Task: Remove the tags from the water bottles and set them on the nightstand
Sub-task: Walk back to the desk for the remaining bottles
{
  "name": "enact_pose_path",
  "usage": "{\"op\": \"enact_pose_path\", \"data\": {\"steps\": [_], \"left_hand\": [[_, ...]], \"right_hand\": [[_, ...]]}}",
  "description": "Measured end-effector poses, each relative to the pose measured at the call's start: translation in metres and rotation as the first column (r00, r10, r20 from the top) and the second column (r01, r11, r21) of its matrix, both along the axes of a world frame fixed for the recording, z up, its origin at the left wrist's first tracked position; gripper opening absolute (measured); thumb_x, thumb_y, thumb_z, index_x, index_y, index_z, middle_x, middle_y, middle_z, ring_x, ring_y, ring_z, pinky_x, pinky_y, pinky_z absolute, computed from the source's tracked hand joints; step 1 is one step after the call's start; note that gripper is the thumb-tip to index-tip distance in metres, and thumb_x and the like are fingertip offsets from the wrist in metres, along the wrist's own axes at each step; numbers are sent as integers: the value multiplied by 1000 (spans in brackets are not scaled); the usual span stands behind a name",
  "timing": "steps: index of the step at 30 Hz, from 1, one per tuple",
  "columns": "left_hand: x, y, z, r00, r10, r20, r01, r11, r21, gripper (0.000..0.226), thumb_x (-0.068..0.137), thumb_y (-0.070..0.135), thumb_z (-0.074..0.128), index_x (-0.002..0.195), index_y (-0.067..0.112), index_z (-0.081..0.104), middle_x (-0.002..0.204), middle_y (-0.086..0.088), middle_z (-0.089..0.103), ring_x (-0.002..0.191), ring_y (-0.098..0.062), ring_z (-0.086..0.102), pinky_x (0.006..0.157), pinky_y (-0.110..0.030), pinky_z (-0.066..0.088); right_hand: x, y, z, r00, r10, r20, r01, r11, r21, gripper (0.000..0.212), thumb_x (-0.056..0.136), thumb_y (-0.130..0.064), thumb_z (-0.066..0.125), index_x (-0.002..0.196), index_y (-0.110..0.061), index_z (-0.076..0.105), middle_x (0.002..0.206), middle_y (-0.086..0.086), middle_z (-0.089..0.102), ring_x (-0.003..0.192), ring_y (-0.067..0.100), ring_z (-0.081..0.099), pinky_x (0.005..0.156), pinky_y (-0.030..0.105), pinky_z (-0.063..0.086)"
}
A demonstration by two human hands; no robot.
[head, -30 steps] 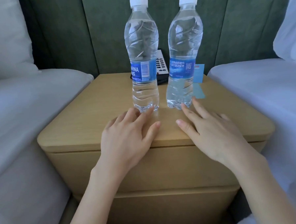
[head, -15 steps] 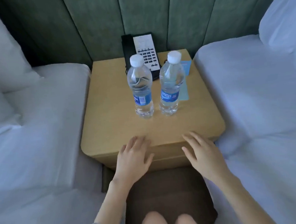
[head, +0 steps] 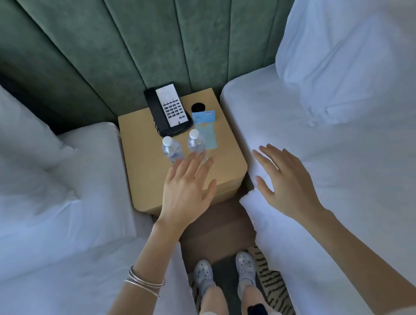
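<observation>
Two clear water bottles with white caps stand upright side by side on the wooden nightstand [head: 141,146]: the left bottle [head: 171,148] and the right bottle [head: 196,142]. Two light blue tags lie flat on the nightstand behind and to the right of them, one tag [head: 203,116] near the back and another tag [head: 209,138] beside the right bottle. My left hand [head: 188,189] hovers above the nightstand's front with fingers spread, covering the bottles' bases. My right hand [head: 284,180] is spread over the right bed, holding nothing.
A black and white desk phone [head: 168,110] sits at the nightstand's back, next to a round cable hole [head: 198,107]. White beds [head: 48,214] flank the nightstand on both sides, with a green padded headboard [head: 123,41] behind. My feet [head: 203,273] stand on a striped rug below.
The view has pulled far back and up from the nightstand. Both hands have lifted off its front edge; the right hand has moved out over the right bed. The bottles have not moved.
</observation>
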State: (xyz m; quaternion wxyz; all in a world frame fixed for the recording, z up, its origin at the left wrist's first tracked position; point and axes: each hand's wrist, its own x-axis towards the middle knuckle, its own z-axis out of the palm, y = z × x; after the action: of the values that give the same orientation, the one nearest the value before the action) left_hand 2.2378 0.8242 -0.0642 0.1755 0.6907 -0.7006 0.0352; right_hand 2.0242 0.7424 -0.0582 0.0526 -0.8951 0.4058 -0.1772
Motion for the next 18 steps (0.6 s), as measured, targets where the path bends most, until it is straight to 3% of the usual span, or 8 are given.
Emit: {"op": "enact_pose_path", "data": {"steps": [4, 10, 14, 18], "left_hand": [[-24, -6, 26, 992, -122, -7, 122, 992, -19, 42, 90, 32, 47, 125, 12, 59, 132, -8, 56, 124, -27, 50, 104, -49, 37], [-40, -18, 37, 940, -340, -9, 339, 934, 116, 45, 92, 34, 47, 132, 14, 53, 139, -5, 50, 134, -24, 40, 112, -50, 26], [-53, -23, 45, 866, -499, 10, 496, 862, 107, 50, 91, 40, 36, 132, 17, 52, 140, -3, 49, 134, -22, 40, 110, -46, 27], [-78, -24, 49, 737, -676, 12, 673, 735, 91, 51, 92, 41, 36, 134, 17, 50, 141, -5, 48, 134, -25, 40, 107, -50, 33]], "right_hand": [[-33, 20, 26, 996, -72, -45, 72, 997, -3, 54, 83, -19, 64, 133, -3, 49, 136, 17, 49, 125, 33, 48, 103, 49, 37], [-67, 65, 32, 957, -255, -142, 256, 967, -10, 61, 84, -26, 65, 138, -6, 43, 142, 16, 43, 130, 33, 42, 105, 51, 35], [-83, 103, 39, 896, -424, -133, 430, 903, 18, 62, 87, -29, 61, 141, -8, 38, 146, 15, 37, 134, 31, 37, 108, 50, 31], [-98, 148, 45, 811, -572, -123, 580, 813, 42, 63, 88, -30, 60, 142, -9, 35, 147, 15, 36, 134, 32, 37, 109, 50, 29]]}}
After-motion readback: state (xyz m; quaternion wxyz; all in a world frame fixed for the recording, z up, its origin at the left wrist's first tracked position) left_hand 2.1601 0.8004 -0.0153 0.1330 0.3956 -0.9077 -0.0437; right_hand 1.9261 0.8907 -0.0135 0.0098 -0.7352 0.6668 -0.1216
